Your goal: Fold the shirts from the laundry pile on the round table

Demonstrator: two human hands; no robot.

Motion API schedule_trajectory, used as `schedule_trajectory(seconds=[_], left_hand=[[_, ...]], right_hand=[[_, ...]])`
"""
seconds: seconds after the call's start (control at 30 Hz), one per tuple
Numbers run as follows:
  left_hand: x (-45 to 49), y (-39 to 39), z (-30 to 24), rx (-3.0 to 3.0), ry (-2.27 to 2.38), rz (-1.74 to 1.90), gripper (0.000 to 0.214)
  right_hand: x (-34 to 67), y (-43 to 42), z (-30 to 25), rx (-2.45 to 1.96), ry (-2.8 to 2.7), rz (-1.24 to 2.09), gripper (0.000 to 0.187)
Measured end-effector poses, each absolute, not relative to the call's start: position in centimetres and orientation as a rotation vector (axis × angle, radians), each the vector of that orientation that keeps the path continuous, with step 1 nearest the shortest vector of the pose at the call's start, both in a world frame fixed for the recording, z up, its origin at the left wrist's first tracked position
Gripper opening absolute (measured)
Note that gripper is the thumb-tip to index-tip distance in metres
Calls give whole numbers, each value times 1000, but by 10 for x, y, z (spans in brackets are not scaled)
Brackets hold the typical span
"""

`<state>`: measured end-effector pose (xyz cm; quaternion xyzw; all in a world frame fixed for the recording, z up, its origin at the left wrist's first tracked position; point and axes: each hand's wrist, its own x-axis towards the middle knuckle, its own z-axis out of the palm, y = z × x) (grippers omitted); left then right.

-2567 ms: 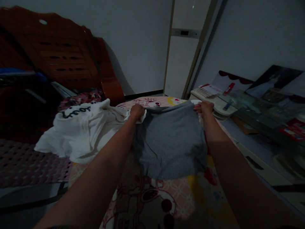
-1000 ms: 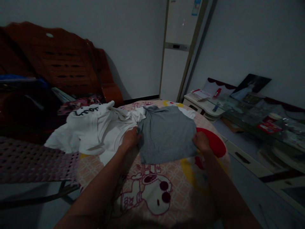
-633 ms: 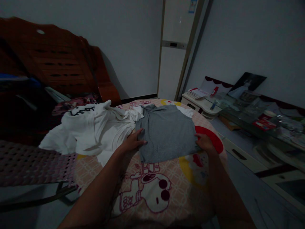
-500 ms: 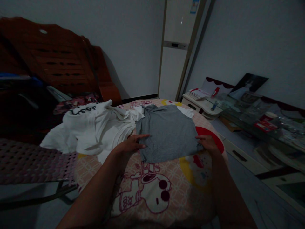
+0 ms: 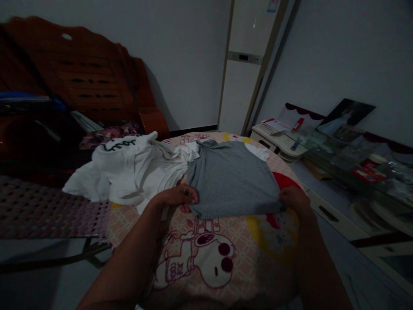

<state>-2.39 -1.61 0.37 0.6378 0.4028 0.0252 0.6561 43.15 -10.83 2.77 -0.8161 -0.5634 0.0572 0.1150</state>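
Note:
A grey knit top with white at its far right corner lies spread on a round table covered by a patterned cloth. At the garment's near left corner, my left hand is closed, its fingers pinching the edge. My right hand is closed on the near right corner, and the ribbed hem runs straight between the two hands. Left of the grey top rests a crumpled white garment with dark lettering; its edge meets the grey cloth.
A woven lounge chair stands at the left, before a carved wooden bench. On the right, a glass-topped cabinet carries papers, a red box and other small items. A tall white air conditioner stands in the corner.
Both hands have gone from outstretched fingers on the fabric to a closed grip on the hem corners. The near right corner is drawn outward and the hem is straighter. The view has shifted slightly.

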Motion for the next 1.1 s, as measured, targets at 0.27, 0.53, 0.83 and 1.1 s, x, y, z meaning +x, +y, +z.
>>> schedule_trajectory(seconds=[0.27, 0.53, 0.83, 1.1], left_hand=[[-29, -16, 9, 1490, 935, 103, 39], [-19, -5, -6, 1648, 1281, 770, 26], [14, 45, 1, 2195, 1810, 713, 42], [25, 79, -1, 2139, 2003, 615, 33]], right_hand=[[283, -99, 53, -1568, -2175, 717, 12], [171, -123, 11, -1351, -2679, 318, 36], [162, -127, -14, -1338, -2676, 41, 15], [169, -121, -23, -1242, -2582, 107, 10]])
